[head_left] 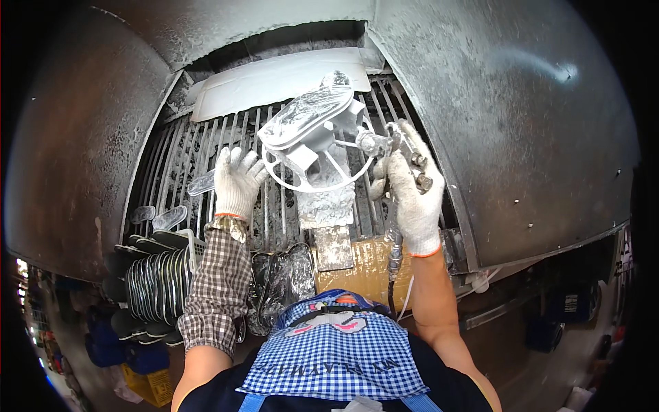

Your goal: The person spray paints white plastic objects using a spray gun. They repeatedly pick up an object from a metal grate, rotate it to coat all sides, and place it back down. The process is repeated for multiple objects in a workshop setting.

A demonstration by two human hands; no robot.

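In a white knit glove, my right hand (415, 199) is wrapped round a spray gun (395, 141), whose nozzle end points left. Left of it stands a white, coated, spoked wheel-shaped turntable (312, 187) on a post. On top of the turntable rests a sole-shaped piece (312, 113) with a shiny film-like surface. My left hand (237, 182), also gloved, is open with fingers spread beside the turntable's left rim; whether it touches the rim, I cannot tell. A small sole-shaped piece (201, 183) lies on the bars just left of this hand.
Dark metal walls of a booth rise at left (82, 137) and right (522, 151). Below runs a slatted grate (168, 161), with a white sheet (274, 79) at the back. A crate (194, 250) of upright dark soles (158, 285) stands at lower left. A hose (392, 275) hangs below the gun.
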